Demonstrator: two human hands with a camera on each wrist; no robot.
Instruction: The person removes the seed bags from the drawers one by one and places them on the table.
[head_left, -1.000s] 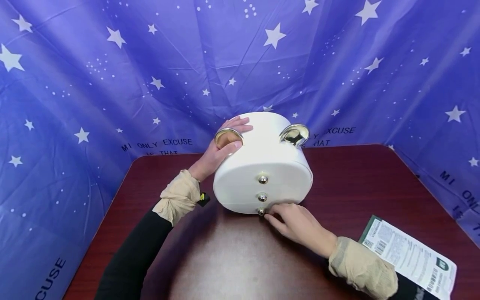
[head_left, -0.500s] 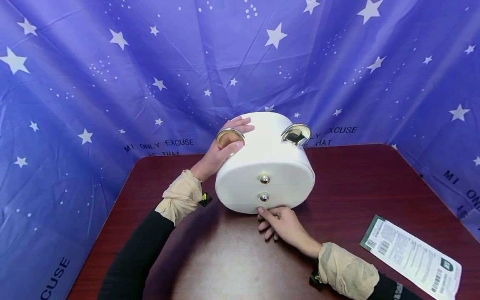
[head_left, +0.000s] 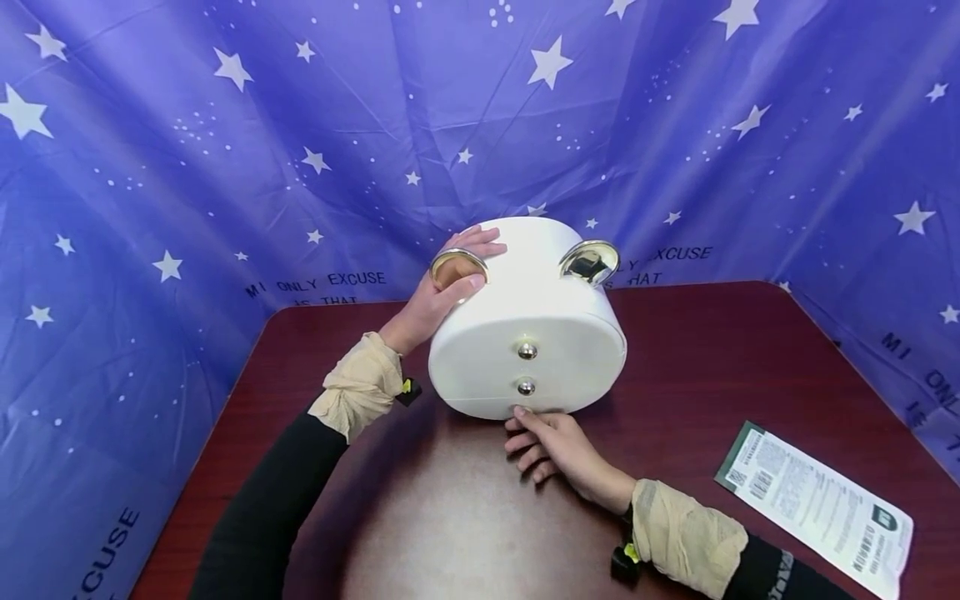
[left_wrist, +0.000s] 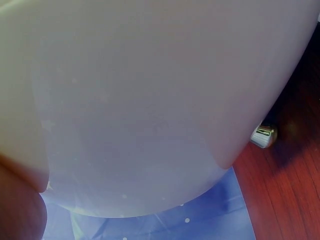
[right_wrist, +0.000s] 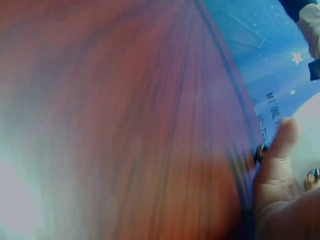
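A rounded white box [head_left: 517,292] with two shiny gold ears, the right-hand ear [head_left: 591,265] in full view, stands tilted on the table. Two round metal knobs, the upper knob [head_left: 527,350] and the middle knob [head_left: 526,387], show on its flat front. My left hand [head_left: 450,279] grips the box's left side round the other ear, thumb in front and fingers spread over the top. At the lower front edge my right hand [head_left: 566,454] has thumb and forefinger together over the bottom knob, which they hide. The box's white wall [left_wrist: 140,110] fills the left wrist view.
A white and green printed packet [head_left: 821,504] lies on the right of the dark red table [head_left: 705,367]. A purple star-patterned curtain [head_left: 390,125] hangs behind and at both sides. A metal foot [left_wrist: 265,135] sticks out under the box.
My right hand has turned from beside the bottom knob to cover it with the thumb, fingers now hanging below. The left hand and the box have kept their places.
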